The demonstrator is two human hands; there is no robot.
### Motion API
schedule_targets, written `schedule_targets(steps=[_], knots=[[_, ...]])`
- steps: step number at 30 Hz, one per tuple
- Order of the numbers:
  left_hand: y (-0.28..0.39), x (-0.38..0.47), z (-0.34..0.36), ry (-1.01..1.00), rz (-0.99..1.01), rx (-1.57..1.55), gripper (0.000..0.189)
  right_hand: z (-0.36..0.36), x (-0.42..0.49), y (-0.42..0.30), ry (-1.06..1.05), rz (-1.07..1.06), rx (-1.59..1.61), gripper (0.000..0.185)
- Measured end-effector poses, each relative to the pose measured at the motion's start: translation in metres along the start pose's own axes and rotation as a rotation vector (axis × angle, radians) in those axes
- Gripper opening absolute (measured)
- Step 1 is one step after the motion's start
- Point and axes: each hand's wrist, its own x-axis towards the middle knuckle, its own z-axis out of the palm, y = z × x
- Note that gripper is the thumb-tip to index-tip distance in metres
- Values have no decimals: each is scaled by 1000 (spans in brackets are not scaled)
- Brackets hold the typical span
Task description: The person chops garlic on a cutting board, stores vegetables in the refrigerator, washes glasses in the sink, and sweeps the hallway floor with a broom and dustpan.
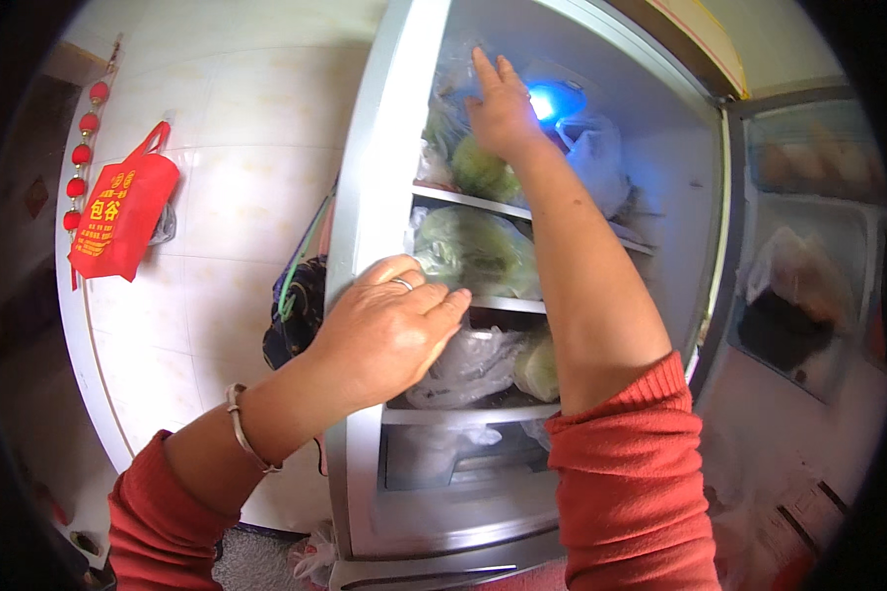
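An upright refrigerator (377, 148) stands open before me. My left hand (392, 325), with a ring and a bangle at the wrist, grips its left front edge; some of the fingertips are hidden. My right hand (499, 111) reaches into the top compartment, fingers spread and holding nothing. Just below it sits a round green vegetable or fruit (480, 166), beside clear plastic wrapping. A whitish plastic bag (595, 162) is to its right, near the lit blue lamp (554, 102). One shelf down lies a large green item in a clear bag (473, 247).
Lower shelves hold a plastic bag (469, 369), a pale green vegetable (538, 369) and a drawer (421, 458). The open door (791, 244) at right has loaded racks. On the tiled wall hangs a red bag (126, 214); dark fabric (296, 310) hangs beside the refrigerator.
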Motion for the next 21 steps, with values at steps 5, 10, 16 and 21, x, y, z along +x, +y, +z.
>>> schedule_targets(steps=[5, 10, 16, 21], knots=[[-3, 2, 9, 43, -37, -3, 33, 29, 26, 4, -11, -99, 10, 54], [0, 3, 9, 56, -59, -35, 34, 56, 35, 0, -391, -104, -107, 44], [-2, 2, 6, 38, -63, -24, 34, 42, 40, -20, -539, -79, -236, 42], [-1, 2, 10, 69, -39, -4, 33, 48, 38, -8, -480, -133, -184, 37]])
